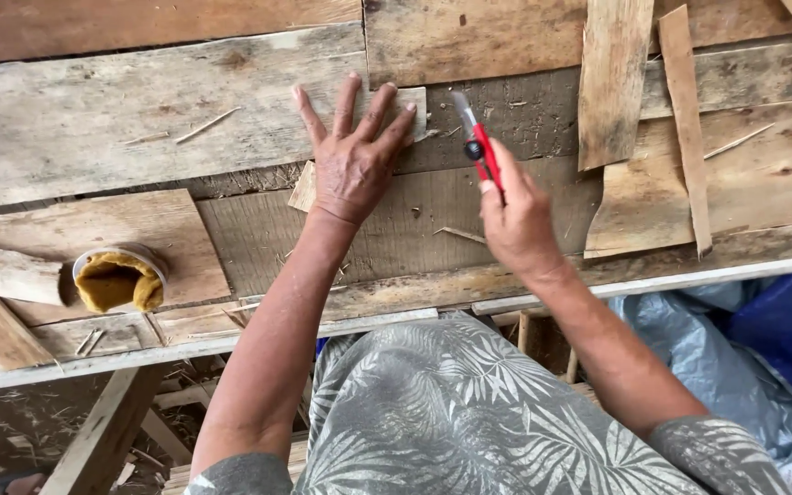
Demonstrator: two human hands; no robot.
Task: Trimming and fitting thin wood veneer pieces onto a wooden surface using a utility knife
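Observation:
My left hand lies flat with fingers spread on a thin, pale strip of wood that rests on the rough plank workbench. The strip's far end shows by my fingertips; most of it is hidden under the palm. My right hand grips a red utility knife, blade pointing up and away, just right of the strip's far end. The blade tip sits above the bench, close to the left fingertips but apart from them.
A round tub of yellow-brown paste stands at the bench's left front on a wood offcut. Thin wood slats lie at the right. Blue and grey plastic sheeting hangs below the right edge. Scraps litter the ground.

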